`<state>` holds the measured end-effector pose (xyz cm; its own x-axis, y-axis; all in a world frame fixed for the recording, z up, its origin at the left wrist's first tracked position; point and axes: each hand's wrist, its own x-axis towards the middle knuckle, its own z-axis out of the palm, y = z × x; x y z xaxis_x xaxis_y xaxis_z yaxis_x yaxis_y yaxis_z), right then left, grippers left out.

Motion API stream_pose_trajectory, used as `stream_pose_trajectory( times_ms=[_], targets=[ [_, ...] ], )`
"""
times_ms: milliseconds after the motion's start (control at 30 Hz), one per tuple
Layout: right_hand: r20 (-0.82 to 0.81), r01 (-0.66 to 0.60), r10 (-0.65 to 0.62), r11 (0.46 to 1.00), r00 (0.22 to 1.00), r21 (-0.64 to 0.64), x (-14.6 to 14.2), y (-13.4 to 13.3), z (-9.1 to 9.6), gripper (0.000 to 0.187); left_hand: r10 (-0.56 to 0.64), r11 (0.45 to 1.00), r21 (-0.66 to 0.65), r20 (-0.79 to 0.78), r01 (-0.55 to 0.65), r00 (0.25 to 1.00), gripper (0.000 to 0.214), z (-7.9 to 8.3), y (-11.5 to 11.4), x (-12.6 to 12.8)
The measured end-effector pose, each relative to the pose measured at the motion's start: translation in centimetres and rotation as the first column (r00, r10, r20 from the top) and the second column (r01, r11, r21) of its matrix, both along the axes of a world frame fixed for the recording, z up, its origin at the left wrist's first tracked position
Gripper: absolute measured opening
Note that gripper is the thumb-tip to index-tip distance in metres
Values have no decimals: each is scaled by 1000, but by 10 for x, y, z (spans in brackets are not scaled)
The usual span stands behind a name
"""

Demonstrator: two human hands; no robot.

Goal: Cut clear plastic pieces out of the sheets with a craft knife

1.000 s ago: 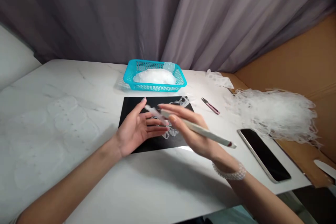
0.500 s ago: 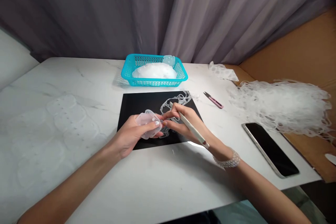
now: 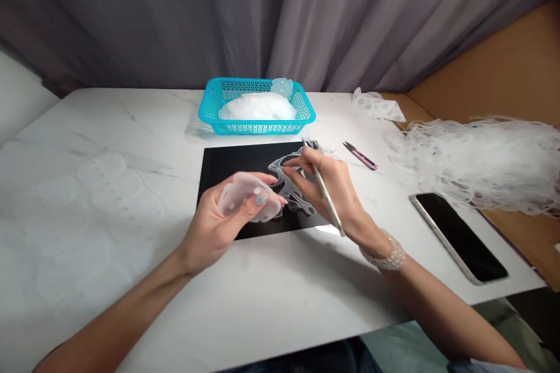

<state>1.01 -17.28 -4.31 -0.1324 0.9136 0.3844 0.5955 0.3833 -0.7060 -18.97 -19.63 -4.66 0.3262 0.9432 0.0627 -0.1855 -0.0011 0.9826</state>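
My left hand [image 3: 219, 218] grips a translucent, curved silicone piece [image 3: 238, 197] with small holes, its thumb pressed on the right end. My right hand [image 3: 330, 183] is closed around a slim pale pen-like tool [image 3: 326, 198], which slants across the palm with one end toward the wrist. The thumb and index finger of that hand are close together a little right of the silicone piece, apart from it. Under both hands lies a black mat [image 3: 231, 157], with clear stringy offcuts [image 3: 293, 183] on its right half.
Behind the mat stands a blue basket [image 3: 258, 128] holding white translucent pieces. Pink-handled thread snips [image 3: 361, 156], a phone [image 3: 459, 239] and a big heap of clear trimmings [image 3: 481, 163] are at the right. Flat translucent sheets [image 3: 114, 210] cover the left of the table.
My right hand has drawn away from the silicone piece, up and to the right, still with the tool. My left hand has tilted the piece. The camera view has shifted slightly.
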Motion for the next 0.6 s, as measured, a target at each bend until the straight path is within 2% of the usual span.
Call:
stream_pose_trajectory(
  times_ms=[67,133,300,433,600],
  targets=[
    [-88,-12,13,1000,996,11,-4,-10,10,37,26,999,-23,24,-26,999,14,-4,1,-2],
    [-223,-56,47,998,974,-33,-11,-24,20,41,61,998,-12,53,-60,997,10,-4,1,-2],
    [-528,-144,38,976,849,-161,-25,-44,33,51,74,996,35,112,-78,991,9,2,-4,-1],
    [-620,-150,-4,969,784,-195,-24,-44,28,51,55,996,59,138,-64,989,13,5,-10,0],
    [-626,-133,-49,962,778,-240,-21,-44,27,53,55,998,30,142,-59,988,10,5,-13,0]
  ],
)
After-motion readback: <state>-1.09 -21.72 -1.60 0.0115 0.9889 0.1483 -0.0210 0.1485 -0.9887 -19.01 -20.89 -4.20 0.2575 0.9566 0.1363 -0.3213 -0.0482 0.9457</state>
